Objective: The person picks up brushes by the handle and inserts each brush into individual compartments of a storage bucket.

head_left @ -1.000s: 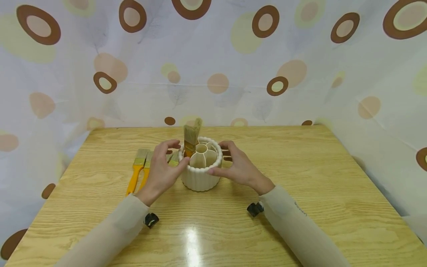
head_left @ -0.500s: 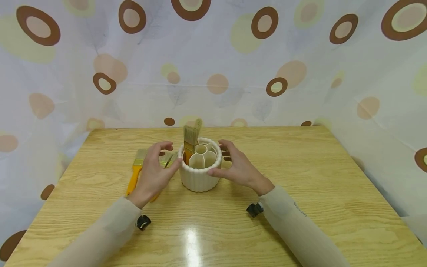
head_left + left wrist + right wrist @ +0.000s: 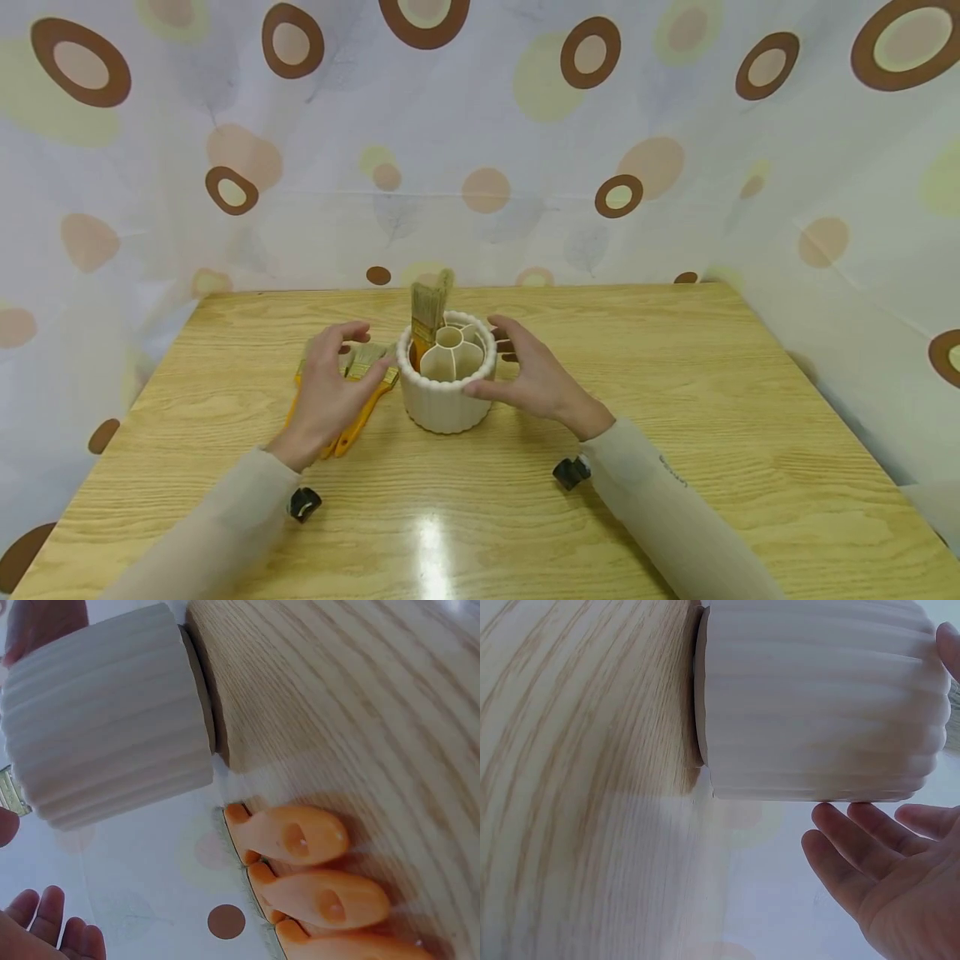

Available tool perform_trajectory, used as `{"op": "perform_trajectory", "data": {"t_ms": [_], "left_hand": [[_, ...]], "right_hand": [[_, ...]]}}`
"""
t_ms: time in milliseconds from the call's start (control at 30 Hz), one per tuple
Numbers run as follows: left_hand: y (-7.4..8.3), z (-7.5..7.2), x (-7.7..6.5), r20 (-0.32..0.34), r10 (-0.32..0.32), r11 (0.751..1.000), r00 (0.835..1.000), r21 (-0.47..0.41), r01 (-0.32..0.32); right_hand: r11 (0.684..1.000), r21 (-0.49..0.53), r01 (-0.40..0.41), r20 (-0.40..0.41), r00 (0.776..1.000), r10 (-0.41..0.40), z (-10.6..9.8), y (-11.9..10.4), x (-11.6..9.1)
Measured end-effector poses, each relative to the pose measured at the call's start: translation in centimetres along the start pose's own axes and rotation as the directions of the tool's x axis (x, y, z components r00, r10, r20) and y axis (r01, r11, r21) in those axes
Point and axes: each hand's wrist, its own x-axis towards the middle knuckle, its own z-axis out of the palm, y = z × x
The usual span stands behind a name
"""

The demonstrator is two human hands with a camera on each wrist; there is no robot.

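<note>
Pot [image 3: 447, 407]: seemingly mid-fill, touched at 3 o'clock by spread right hand [image 3: 542, 382]
Left hand [image 3: 324, 404]: nothing gripped, fingers parted, pot's 9 o'clock
Loose brushes [image 3: 371, 372]: pinch probably needed next

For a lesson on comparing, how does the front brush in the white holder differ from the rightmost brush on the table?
The front brush stands bristles up; the rightmost brush lies flat. The front brush's handle is mostly hidden by the white holder; the rightmost brush's shows. Both have pale bristles, orange handles.
</note>
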Motion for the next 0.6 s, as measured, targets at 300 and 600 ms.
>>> {"op": "perform_trajectory", "data": {"t_ms": [300,600], "left_hand": [[-1.1,-0.7,-0.1,0.016,0.011,0.998,1.000,0.069,-0.012],[-1.9,-1.4,0.2,0.001,0.029,0.995,1.000,0.094,-0.029]], "right_hand": [[1.000,-0.003,0.006,-0.001,1.000,-0.006,0.0,0.0,-0.1],[1.000,-0.006,0.017,-0.008,1.000,-0.017,-0.1,-0.1,-0.1]]}}
